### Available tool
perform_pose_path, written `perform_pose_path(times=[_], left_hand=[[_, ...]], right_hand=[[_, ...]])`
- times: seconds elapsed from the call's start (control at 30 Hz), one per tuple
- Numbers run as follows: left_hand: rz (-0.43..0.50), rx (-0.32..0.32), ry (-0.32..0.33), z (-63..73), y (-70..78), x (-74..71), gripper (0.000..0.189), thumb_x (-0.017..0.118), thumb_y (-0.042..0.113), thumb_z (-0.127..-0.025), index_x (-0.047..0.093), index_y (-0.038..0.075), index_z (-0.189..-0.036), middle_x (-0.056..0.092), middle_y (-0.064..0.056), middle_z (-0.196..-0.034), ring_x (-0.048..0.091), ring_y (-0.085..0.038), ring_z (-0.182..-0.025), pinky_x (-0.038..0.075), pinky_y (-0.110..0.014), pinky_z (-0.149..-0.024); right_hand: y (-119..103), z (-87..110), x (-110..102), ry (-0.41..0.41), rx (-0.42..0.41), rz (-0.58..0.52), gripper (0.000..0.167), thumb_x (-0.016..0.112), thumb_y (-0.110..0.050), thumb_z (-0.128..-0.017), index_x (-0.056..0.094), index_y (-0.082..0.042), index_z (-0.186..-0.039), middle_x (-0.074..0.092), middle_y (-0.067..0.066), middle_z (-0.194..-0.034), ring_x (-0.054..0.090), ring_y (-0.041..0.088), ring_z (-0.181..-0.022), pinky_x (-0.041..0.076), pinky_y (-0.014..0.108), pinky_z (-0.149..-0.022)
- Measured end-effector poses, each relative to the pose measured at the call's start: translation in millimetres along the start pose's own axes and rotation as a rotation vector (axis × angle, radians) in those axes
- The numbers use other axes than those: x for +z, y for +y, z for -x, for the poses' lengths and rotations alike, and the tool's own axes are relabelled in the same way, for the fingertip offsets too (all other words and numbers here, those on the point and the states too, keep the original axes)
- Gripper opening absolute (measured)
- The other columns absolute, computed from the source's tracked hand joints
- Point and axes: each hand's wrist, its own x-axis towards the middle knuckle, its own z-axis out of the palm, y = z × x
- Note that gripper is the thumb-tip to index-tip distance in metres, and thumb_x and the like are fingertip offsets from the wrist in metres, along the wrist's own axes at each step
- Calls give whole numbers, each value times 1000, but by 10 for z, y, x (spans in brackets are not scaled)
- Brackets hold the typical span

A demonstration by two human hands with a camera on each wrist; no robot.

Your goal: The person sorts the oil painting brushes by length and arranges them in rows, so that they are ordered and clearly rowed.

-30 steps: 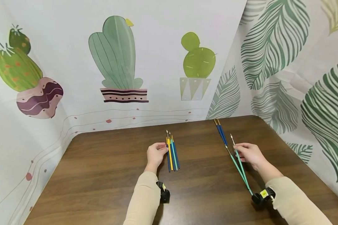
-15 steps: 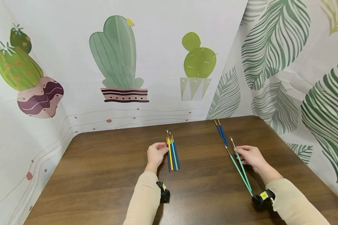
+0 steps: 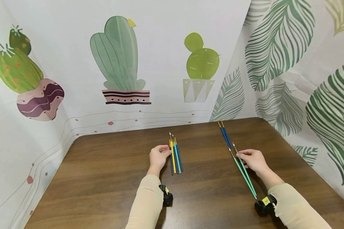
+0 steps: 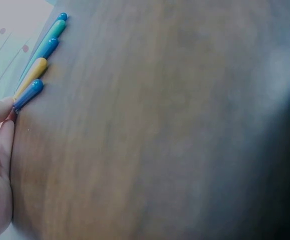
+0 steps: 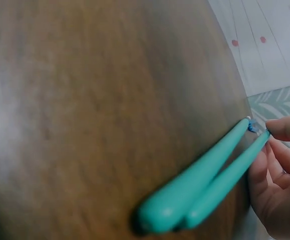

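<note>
Several paintbrushes lie side by side mid-table, bristles pointing away, with blue, yellow and teal handles. At the left edge of that row, my left hand (image 3: 159,156) holds the outermost blue paintbrush (image 4: 29,94) between thumb and fingers, close beside the yellow paintbrush (image 3: 174,159). My right hand (image 3: 253,160) pinches a slim teal paintbrush (image 5: 227,182) near its ferrule. Just left of it a thicker teal paintbrush (image 3: 243,174) lies on the table, almost parallel. Part of the pinched brush is hidden by the fingers in the head view.
Beyond the teal brushes, two blue paintbrushes (image 3: 225,135) lie near the far edge of the brown wooden table (image 3: 103,184). Behind the table hangs a white cloth (image 3: 163,63) printed with cacti and leaves. Each wrist wears a small black camera.
My right hand has lowered its teal paintbrush, bringing the bristle tip nearer and to the left, closer to the other teal one. My left hand stays where it was.
</note>
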Motion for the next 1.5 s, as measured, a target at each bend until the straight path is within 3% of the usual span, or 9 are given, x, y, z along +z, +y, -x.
perform_pose_path(times=[0.23, 0.5, 0.73, 1.27, 1.5], left_hand=[[-1, -5, -1, 1, -2, -2, 24, 74, 4, -78, 70, -2, -100, 71, -17, -99, 70, -25, -93, 57, -32, -82], [0, -8, -3, 8, 10, -5, 24, 74, 4, -79, 69, -2, -101, 71, -18, -100, 70, -26, -93, 57, -33, -82], [9, -4, -8, 4, 17, -6, 24, 74, 3, -79, 69, -3, -101, 71, -19, -100, 70, -27, -94, 57, -33, -82], [9, -17, 2, -4, -15, 2, 23, 74, 4, -79, 70, -1, -100, 71, -17, -100, 70, -25, -94, 57, -32, -82], [9, 7, 1, -5, -15, 2, 22, 74, 3, -78, 69, -2, -100, 71, -18, -98, 70, -25, -92, 57, -31, -81]], right_hand=[[10, -4, 39, 41, -31, 51, 38, 67, -19, -87, 63, 10, -110, 67, 2, -75, 56, 5, -62, 53, 25, -52], [-6, 18, 61, 61, -49, 99, 35, 68, -18, -85, 65, 10, -106, 72, 10, -83, 58, 8, -61, 53, 25, -52], [-11, 27, 62, 62, -51, 109, 34, 68, -18, -85, 65, 9, -106, 71, 9, -79, 58, 7, -64, 53, 25, -51], [-29, 19, 26, 35, -4, 20, 38, 63, -20, -90, 62, 11, -112, 70, 12, -90, 60, 6, -66, 55, 26, -54], [-62, -11, 9, 46, 6, 0, 38, 62, -21, -90, 61, 11, -112, 68, 3, -82, 60, 5, -66, 55, 25, -54]])
